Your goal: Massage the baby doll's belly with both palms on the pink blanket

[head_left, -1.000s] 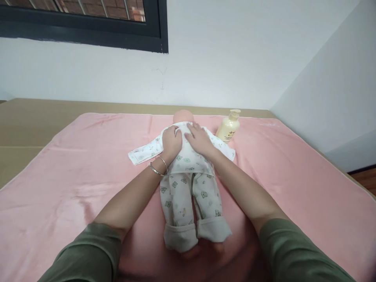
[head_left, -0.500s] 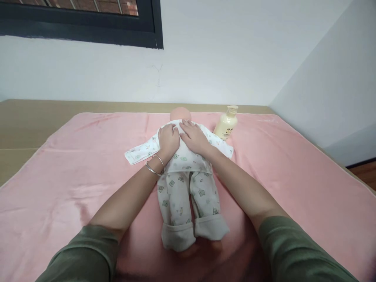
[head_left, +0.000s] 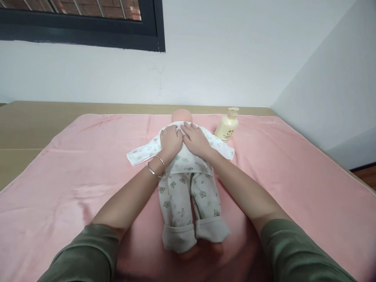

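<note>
Doll (head_left: 188,167) at centre of frame, laid lengthwise on a pink cloth (head_left: 282,176); head toward the top, feet toward the bottom edge. Dressed in a pale printed shirt (head_left: 185,158) and matching trousers (head_left: 179,199), trouser cuffs turned up in broad plain bands. Feet in shadow below the cuffs, detail poor.

Left hand (head_left: 171,141): on the upper part of the shirt, left of the doll's midline. Thumb lies toward the middle; the other fingers look bent, tips partly hidden. Whether they grip any fabric, cannot tell. Two thin bangles (head_left: 150,170) at that wrist.

Right hand (head_left: 195,140): on the upper shirt, right of the midline. Palm down, fingers extended and somewhat apart, pointing to upper left; nothing grasped. The two hands lie side by side, thumbs meeting or nearly so. Both forearms slant in from the lower corners, green sleeves (head_left: 86,252) pushed up near the elbows.

Shirt arms spread out to either side, the left one longer in view. Cream pump bottle (head_left: 227,127) just beyond the right one, right of the doll's head; contact with the fabric unclear.

Beneath the cloth, a wooden table (head_left: 29,127), showing at left and along the back. White wall (head_left: 223,55) behind; dark window frame (head_left: 153,23) upper left.
</note>
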Demonstrator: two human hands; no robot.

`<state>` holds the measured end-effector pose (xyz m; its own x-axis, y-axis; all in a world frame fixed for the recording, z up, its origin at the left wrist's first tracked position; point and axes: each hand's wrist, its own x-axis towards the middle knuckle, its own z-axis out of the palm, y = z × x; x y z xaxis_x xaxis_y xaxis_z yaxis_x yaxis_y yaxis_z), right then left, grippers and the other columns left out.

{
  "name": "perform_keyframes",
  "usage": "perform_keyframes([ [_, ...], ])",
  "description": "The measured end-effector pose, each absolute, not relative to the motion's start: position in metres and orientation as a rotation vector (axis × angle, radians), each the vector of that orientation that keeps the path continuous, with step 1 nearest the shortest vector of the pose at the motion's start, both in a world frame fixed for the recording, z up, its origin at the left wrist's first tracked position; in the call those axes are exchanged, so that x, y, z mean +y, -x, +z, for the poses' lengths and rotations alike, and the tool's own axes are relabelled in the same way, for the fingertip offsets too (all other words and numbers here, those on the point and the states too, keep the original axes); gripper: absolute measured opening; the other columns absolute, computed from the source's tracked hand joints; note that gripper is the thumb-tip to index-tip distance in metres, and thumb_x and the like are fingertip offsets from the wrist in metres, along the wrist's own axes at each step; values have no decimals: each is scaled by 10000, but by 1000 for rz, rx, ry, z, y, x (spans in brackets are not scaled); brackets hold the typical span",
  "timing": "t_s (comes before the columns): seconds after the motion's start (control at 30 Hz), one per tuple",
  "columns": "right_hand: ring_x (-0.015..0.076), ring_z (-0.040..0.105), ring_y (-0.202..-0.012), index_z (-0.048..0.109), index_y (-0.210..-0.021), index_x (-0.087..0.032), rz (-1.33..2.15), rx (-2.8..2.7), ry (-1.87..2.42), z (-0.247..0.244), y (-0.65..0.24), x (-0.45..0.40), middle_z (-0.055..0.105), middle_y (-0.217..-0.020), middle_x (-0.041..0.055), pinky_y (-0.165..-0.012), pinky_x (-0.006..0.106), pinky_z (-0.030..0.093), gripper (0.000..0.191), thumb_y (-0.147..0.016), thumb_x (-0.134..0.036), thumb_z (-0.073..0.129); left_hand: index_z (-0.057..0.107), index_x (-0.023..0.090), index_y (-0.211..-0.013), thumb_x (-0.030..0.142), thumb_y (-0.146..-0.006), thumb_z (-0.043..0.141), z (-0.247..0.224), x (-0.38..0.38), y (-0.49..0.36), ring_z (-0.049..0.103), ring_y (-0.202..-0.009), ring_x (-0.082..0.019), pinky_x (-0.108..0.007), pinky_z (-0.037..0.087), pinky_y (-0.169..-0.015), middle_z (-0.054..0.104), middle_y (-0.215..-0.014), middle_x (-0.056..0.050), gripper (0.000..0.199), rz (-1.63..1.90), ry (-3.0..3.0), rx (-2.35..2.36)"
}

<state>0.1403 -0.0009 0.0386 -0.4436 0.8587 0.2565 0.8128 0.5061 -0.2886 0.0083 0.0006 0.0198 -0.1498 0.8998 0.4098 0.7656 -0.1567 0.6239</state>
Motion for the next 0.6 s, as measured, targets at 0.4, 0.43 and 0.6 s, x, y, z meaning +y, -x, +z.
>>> perform_keyframes([
  [0.4, 379, 470, -1414, 479, -1463, 24, -93, -2357, 1581, 43, -133, -19, 509, -1508, 272, -1182, 502, 345, 556, -1022, -267, 305, 666, 172, -1022, 256, -931, 406, 25, -7, -11, 627, -1184, -374, -535, 449, -1060, 712, -1181, -202, 288, 1077, -2007, 1936],
  [0.43, 390, 435, -1449, 451, -1486, 36, -140, -2393, 1552, 42, -128, -28, 470, -1540, 281, -1203, 508, 320, 569, -1012, -254, 333, 672, 182, -986, 266, -930, 398, 24, -1, -6, 647, -1139, -359, -517, 464, -1045, 727, -1138, -186, 292, 1079, -1987, 1912],
  [0.6, 388, 352, -1514, 414, -1536, 11, -78, -2515, 1414, 40, -128, -28, 383, -1605, 267, -1250, 524, 262, 594, -990, -213, 348, 681, 206, -940, 268, -948, 361, 19, 6, 1, 659, -1094, -323, -494, 462, -1062, 740, -1052, -153, 326, 1133, -1960, 1873],
])
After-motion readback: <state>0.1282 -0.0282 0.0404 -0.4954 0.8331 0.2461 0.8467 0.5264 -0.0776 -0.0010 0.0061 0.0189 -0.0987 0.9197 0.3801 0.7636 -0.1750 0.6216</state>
